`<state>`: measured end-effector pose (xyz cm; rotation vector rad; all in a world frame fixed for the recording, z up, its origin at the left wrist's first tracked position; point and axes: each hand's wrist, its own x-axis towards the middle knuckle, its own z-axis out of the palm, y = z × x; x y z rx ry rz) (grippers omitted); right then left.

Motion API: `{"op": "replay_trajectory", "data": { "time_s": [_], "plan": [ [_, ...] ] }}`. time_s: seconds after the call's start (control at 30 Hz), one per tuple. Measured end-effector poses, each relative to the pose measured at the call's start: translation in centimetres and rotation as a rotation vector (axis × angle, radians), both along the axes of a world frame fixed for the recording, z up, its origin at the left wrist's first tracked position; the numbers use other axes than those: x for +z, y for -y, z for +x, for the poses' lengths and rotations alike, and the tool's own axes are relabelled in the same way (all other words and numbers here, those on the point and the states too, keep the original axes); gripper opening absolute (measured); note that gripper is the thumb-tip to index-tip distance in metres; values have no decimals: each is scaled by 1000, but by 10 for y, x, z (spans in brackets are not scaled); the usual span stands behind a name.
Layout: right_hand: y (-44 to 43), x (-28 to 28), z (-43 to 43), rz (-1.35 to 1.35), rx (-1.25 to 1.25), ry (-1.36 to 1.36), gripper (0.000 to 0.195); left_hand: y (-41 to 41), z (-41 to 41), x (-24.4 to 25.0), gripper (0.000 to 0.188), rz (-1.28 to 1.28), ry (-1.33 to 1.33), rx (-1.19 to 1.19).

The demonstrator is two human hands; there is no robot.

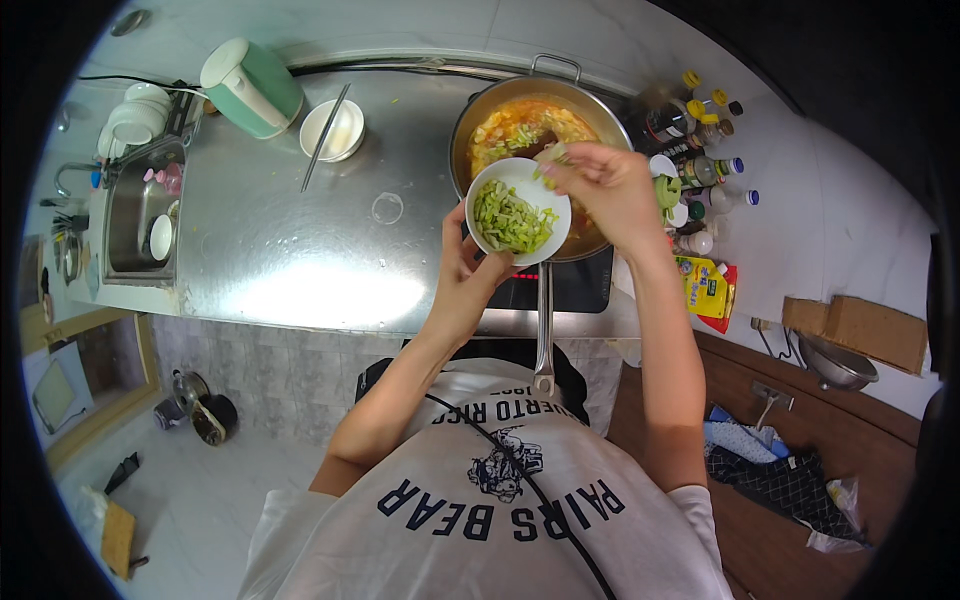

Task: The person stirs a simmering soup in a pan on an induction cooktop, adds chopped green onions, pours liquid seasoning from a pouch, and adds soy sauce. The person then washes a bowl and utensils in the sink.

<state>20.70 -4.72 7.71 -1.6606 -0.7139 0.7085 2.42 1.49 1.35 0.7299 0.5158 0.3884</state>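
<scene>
My left hand grips the rim and side of a small white bowl that is tilted over the near part of a pan. Chopped green vegetable pieces lie in the bowl. Above its right edge, my right hand pinches some of the same green pieces between thumb and fingers. Beneath both hands, the steel pan holds an orange-red soup with egg-like yellow bits. A few green pieces float there. The pan's long handle points toward me from an induction cooker.
Left along the steel counter are a white bowl with chopsticks across it, a green electric kettle and a sink. Several seasoning bottles and a yellow pouch stand right of the pan.
</scene>
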Motion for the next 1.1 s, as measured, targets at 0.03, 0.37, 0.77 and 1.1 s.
{"op": "replay_trajectory", "data": {
  "time_s": [0.03,0.37,0.77,1.1],
  "plan": [
    [1,-1,5,-12,-29,28,26,-1,-2,-1,61,1,-1,1],
    [-3,-92,46,-392,-2,702,32,-22,-32,7,64,32,-105,94],
    [-10,-91,27,-338,-74,699,5,-31,-51,8,56,24,-147,201],
    [3,-124,36,-201,136,891,21,-24,-40,11,60,23,-100,150]
  ]
}}
